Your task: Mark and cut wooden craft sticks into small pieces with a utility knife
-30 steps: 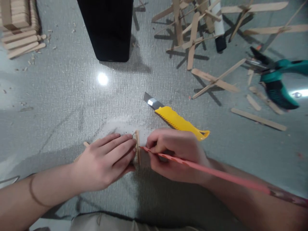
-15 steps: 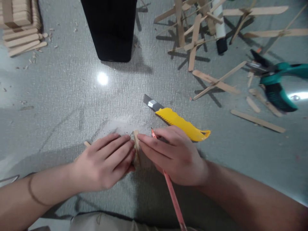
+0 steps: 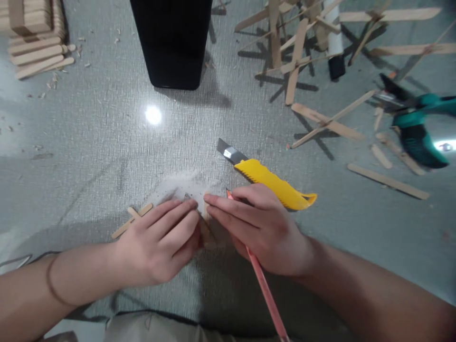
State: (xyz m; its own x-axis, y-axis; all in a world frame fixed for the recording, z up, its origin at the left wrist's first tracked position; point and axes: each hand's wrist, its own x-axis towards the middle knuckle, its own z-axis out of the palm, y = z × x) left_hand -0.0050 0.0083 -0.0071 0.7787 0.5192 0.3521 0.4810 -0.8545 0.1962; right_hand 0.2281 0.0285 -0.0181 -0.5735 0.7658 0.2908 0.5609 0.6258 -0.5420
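Observation:
My left hand [image 3: 160,237] is closed, its fingertips pinching a thin craft stick whose edge slants out below them. A flat wooden craft stick [image 3: 206,216] lies between my two hands, partly hidden by fingers. My right hand [image 3: 263,228] has a reddish pencil [image 3: 265,292] tucked in its grip, the sharpened tip pointing away from me. Its first fingertips press on the upper end of the flat craft stick. Two crossed craft sticks [image 3: 123,229] lie beside my left hand, partly under it. A yellow utility knife [image 3: 274,183] with its blade out lies just beyond my right hand.
A black phone-like slab [image 3: 173,52] stands at the top. Bundled craft sticks [image 3: 35,52] lie at the far left. Several crossed-stick pieces [image 3: 326,124] fill the upper right, near teal-handled pliers [image 3: 415,128]. A loose stick [image 3: 388,181] and pale dust [image 3: 181,180] lie on the table.
The thin stick in my left fingers has tilted away from the flat stick. My left hand has shifted slightly, showing more of the crossed sticks beside it. The view has moved a little.

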